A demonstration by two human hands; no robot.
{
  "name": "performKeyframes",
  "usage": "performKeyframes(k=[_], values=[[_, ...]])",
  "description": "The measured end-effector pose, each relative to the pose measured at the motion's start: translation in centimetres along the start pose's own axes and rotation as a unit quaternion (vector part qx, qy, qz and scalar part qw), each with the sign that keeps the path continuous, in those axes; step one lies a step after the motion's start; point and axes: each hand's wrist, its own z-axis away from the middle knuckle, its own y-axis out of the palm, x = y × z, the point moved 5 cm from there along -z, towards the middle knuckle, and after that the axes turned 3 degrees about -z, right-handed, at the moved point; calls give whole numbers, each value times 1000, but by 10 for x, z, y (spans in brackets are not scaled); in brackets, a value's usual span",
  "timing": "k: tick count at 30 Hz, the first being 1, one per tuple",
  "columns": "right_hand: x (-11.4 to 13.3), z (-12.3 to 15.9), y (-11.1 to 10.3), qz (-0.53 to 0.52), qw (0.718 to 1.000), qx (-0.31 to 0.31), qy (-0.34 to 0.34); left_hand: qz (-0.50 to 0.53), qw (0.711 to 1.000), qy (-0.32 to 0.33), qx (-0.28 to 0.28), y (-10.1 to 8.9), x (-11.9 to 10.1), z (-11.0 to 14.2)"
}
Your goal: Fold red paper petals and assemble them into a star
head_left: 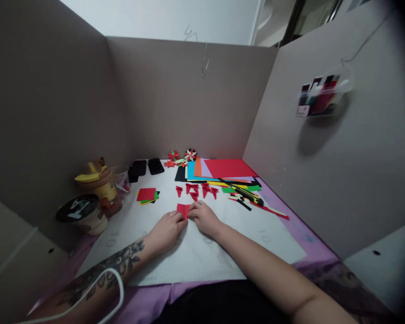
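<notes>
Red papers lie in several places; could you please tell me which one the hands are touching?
The small piece between left hand and right hand; the stacked square, folded pieces and large sheet lie apart from both.

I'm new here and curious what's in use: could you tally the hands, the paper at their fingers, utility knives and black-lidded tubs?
Left hand and right hand: 2
Red paper at their fingers: 1
Yellow-and-black utility knife: 1
Black-lidded tub: 1
Total: 5
</notes>
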Motion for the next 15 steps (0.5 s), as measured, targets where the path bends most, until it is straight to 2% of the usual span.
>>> performKeyframes(k=[3, 8, 12, 15], values=[[7, 6, 2, 62, 996, 57, -18, -16, 1000, -4, -2, 1, -1, 0], [1, 8, -3, 179, 979, 86, 49, -34, 999, -2, -18, -6, 8, 1], [4, 7, -4, 159, 982, 95, 28, -44, 997, -31, -63, -10, 26, 0], [9, 7, -3, 115, 990, 86, -4, -34, 996, -41, -77, -5, 34, -4]])
